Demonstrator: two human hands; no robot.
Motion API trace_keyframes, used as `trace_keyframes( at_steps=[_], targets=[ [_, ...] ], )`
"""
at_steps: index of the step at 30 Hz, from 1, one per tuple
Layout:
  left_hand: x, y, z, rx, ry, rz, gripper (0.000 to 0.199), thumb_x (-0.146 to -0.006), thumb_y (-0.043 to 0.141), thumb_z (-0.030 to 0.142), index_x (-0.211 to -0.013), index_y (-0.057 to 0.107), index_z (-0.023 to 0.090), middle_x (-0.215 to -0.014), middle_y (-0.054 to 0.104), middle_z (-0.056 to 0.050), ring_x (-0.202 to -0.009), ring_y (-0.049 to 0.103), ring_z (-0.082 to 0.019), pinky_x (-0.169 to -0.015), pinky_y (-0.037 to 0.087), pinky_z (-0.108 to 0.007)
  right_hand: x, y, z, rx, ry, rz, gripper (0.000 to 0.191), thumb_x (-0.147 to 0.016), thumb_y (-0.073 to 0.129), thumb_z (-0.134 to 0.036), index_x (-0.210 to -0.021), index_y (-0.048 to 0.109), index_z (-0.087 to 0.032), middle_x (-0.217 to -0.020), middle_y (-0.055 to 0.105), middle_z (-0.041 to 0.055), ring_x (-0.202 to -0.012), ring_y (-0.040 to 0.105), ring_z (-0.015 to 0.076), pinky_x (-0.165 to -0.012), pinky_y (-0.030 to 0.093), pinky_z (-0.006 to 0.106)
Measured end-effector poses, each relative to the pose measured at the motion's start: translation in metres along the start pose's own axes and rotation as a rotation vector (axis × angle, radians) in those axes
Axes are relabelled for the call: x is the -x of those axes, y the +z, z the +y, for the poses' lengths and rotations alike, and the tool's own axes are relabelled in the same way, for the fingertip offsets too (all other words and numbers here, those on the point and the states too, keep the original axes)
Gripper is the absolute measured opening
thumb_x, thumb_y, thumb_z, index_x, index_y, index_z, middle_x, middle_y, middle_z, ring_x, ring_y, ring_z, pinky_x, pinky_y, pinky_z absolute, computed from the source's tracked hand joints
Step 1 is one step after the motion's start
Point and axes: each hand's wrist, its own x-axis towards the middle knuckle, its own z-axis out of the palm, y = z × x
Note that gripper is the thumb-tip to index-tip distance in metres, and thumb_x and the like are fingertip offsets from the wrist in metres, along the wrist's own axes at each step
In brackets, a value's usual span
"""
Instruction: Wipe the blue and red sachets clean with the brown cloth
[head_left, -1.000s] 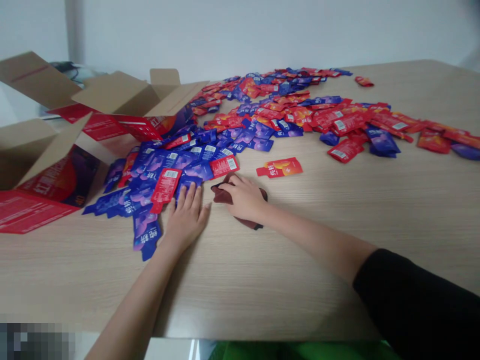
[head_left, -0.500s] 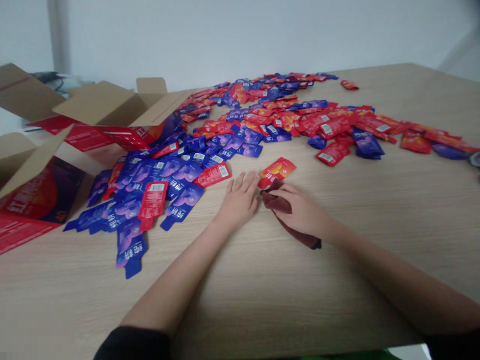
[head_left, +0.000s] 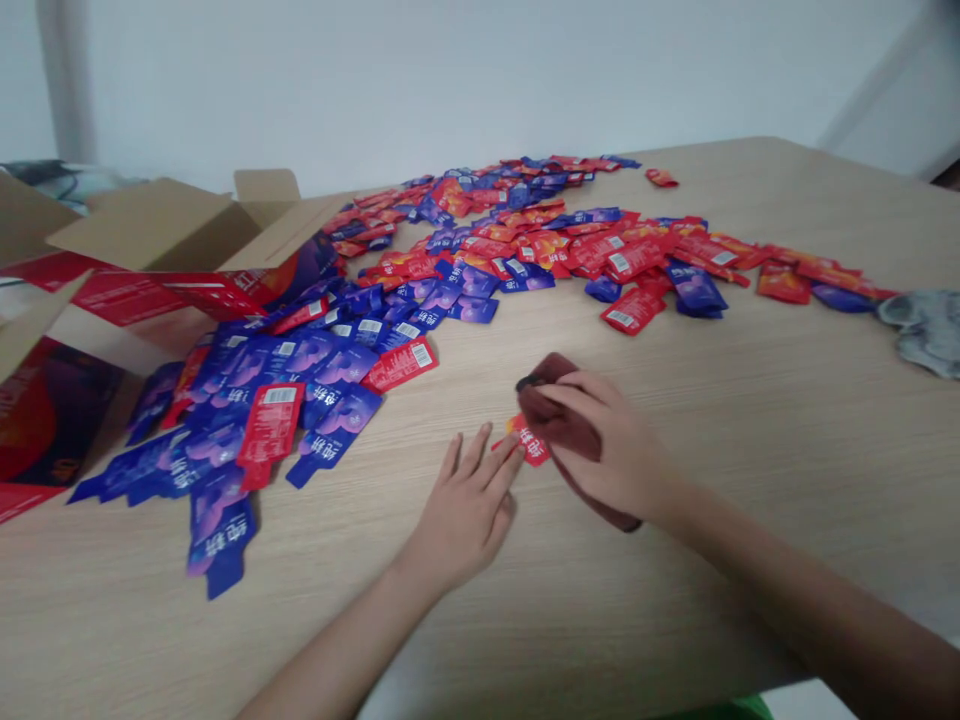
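A brown cloth (head_left: 551,418) with a dark corner is bunched in my right hand (head_left: 611,440), its lower end trailing toward me. Under and beside the cloth lies a red sachet (head_left: 531,447) with white characters, partly covered by the cloth and my fingers. My left hand (head_left: 469,510) rests palm down with fingers outstretched, fingertips at the sachet's left edge. Left of that hand, blue sachets (head_left: 341,425) overlap in a spread pile, with a red sachet (head_left: 271,425) on top showing its barcode.
Open cardboard boxes (head_left: 187,225) with red printed sides stand at the left. Mixed red and blue sachets (head_left: 555,245) form long heaps across the far part of the wooden table (head_left: 787,420). A grey crumpled cloth item (head_left: 926,325) lies at the right edge. A wall rises behind.
The red sachet and both hands are now nearer to me. The cloth has been raised and now covers part of the sachet. The view has turned slightly right, showing more of the grey item.
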Motion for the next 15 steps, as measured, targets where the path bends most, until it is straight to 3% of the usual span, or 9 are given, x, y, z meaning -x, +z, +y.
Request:
trace_keyframes(
  at_steps=[3, 6, 8, 12, 15],
  targets=[
    [0.003, -0.001, -0.007, 0.007, 0.019, 0.038, 0.059, -0.090, 0.045, 0.018, -0.148, 0.035, 0.021, -0.149, 0.045, -0.006, -0.147, 0.021, -0.026, -0.120, 0.014, -0.053, -0.010, 0.028, -0.015, 0.174, -0.097, -0.178, 0.050, -0.078, 0.065, -0.023, -0.128, 0.058, -0.025, -0.122, 0.059, 0.0090, -0.105, 0.053, 0.0281, -0.090, 0.044, 0.046],
    [0.004, -0.003, -0.012, -0.009, 0.018, 0.043, 0.062, -0.088, 0.044, 0.014, -0.149, 0.033, 0.020, -0.152, 0.041, -0.007, -0.147, 0.022, -0.025, -0.120, 0.019, -0.051, -0.005, 0.040, -0.009, 0.298, -0.057, -0.255, 0.052, -0.076, 0.066, -0.022, -0.128, 0.059, -0.024, -0.120, 0.060, 0.0101, -0.101, 0.052, 0.0292, -0.087, 0.043, 0.047],
    [0.004, -0.005, -0.012, -0.023, 0.017, 0.010, 0.067, -0.085, 0.044, 0.011, -0.150, 0.030, 0.021, -0.156, 0.034, -0.005, -0.147, 0.020, -0.026, -0.119, 0.022, -0.052, 0.003, 0.033, 0.007, 0.331, 0.027, -0.234, 0.049, -0.078, 0.064, -0.022, -0.126, 0.059, -0.023, -0.119, 0.060, 0.0109, -0.101, 0.052, 0.0295, -0.086, 0.044, 0.047],
    [0.002, -0.006, -0.010, -0.030, 0.004, -0.030, 0.069, -0.085, 0.043, 0.012, -0.151, 0.029, 0.022, -0.157, 0.033, -0.002, -0.147, 0.022, -0.026, -0.118, 0.025, -0.053, 0.017, 0.000, 0.051, 0.253, 0.172, -0.154, 0.039, -0.084, 0.054, -0.019, -0.122, 0.060, -0.024, -0.119, 0.060, 0.0105, -0.103, 0.056, 0.0278, -0.086, 0.047, 0.046],
    [0.000, -0.004, -0.009, -0.043, -0.011, -0.012, 0.067, -0.086, 0.043, 0.013, -0.151, 0.030, 0.023, -0.156, 0.034, -0.001, -0.147, 0.023, -0.026, -0.117, 0.026, -0.053, 0.013, -0.019, 0.063, 0.209, 0.202, -0.121, 0.034, -0.083, 0.055, -0.019, -0.115, 0.063, -0.027, -0.116, 0.062, 0.0086, -0.103, 0.058, 0.0272, -0.088, 0.048, 0.046]
  ],
)
